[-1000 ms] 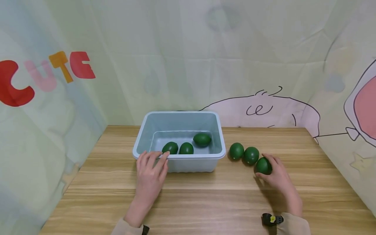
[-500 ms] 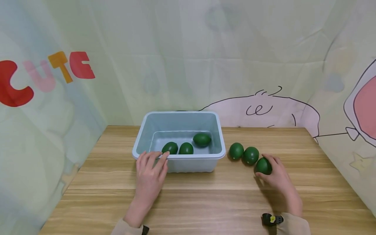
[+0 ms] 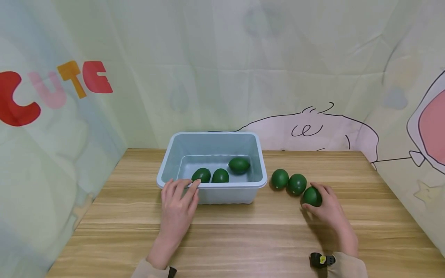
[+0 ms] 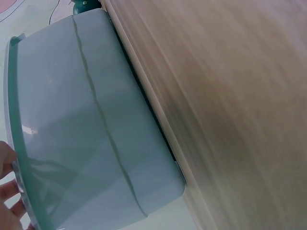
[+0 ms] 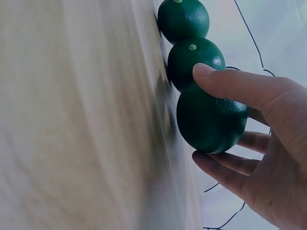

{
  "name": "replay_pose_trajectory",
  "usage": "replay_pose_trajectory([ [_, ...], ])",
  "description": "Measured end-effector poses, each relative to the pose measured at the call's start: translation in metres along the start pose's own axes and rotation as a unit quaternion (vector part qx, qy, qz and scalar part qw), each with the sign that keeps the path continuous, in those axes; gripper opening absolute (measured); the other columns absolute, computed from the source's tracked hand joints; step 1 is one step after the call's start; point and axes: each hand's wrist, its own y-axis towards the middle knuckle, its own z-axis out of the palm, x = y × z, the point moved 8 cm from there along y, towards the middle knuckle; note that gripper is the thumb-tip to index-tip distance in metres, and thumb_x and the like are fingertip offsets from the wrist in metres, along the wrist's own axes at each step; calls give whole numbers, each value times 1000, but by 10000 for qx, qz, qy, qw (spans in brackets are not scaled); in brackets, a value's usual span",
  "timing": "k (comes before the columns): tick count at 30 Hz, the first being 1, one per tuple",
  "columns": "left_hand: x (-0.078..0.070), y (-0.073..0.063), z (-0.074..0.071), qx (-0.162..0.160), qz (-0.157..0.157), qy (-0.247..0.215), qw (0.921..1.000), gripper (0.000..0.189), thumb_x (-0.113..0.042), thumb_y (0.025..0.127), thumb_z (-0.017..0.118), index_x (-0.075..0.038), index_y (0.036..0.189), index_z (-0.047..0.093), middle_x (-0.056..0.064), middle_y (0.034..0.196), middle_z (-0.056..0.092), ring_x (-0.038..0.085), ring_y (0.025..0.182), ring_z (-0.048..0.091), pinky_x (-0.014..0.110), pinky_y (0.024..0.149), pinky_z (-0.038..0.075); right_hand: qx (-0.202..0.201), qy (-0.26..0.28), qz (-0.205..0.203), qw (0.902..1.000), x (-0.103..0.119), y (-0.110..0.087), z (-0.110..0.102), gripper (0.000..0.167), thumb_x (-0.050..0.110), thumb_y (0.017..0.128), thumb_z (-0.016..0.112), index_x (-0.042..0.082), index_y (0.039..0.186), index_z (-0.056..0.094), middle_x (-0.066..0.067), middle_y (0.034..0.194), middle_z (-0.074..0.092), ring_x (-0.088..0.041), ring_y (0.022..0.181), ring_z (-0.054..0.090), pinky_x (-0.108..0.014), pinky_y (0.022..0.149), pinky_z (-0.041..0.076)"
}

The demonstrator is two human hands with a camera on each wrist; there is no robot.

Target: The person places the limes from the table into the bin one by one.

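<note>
A light blue plastic bin [image 3: 222,195] stands on the table, with three dark green limes inside, one lime [image 3: 239,165] lying apart to the right. My left hand [image 3: 179,204] holds the front rim near its left corner, fingers hooked over the edge; in the left wrist view the fingers [image 4: 8,189] appear at the rim. To the right, my right hand [image 3: 328,206] grips a lime [image 5: 211,120] between thumb and fingers. This lime sits at the near end of a slanting row, against the middle lime [image 3: 297,184], with the far lime [image 3: 279,179] beyond that.
The wooden table [image 3: 243,239] reaches back to a printed cloth backdrop [image 3: 215,77] standing close behind the bin. Similar cloth rises along the left and right sides. Each wrist carries a black strap, the right strap [image 3: 321,260] having a yellow mark.
</note>
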Motion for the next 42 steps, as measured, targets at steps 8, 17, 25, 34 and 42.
replay_pose_trajectory([
  [8,0,0,-1,14,-7,33,10000,27,-9,85,66,-7,111,71,13,101,65,34,102,55,58,102,36,7,62,25,10000,0,0,0,79,26,83,75,6,147,33,-31,145,29,-53,126,38,-70,95,39],
  [17,1,-1,-3,10,-9,-3,10000,29,-8,83,68,-8,112,71,13,102,65,34,103,55,59,102,35,-165,42,-155,9997,5,0,-4,77,24,81,76,4,145,36,-31,141,33,-52,123,40,-69,94,40],
  [25,3,-1,-3,28,-67,-49,10000,28,-8,84,67,-8,112,70,12,102,65,32,103,54,58,103,35,-290,-32,-285,9992,10,-1,-8,76,21,80,76,3,143,38,-30,138,35,-50,120,43,-67,92,42],
  [34,3,-1,-2,45,-36,-80,10000,26,-10,86,65,-8,112,70,12,102,65,32,103,54,59,103,36,-457,87,-303,9985,17,-6,-19,77,22,80,77,4,144,38,-32,141,33,-51,120,42,-68,91,42],
  [42,2,-1,-1,23,-44,-92,9999,26,-10,86,65,-7,111,70,12,102,65,32,103,54,58,102,36,-699,-1,-526,9962,26,-8,-27,75,21,79,78,3,142,41,-31,138,37,-51,117,45,-67,90,43],
])
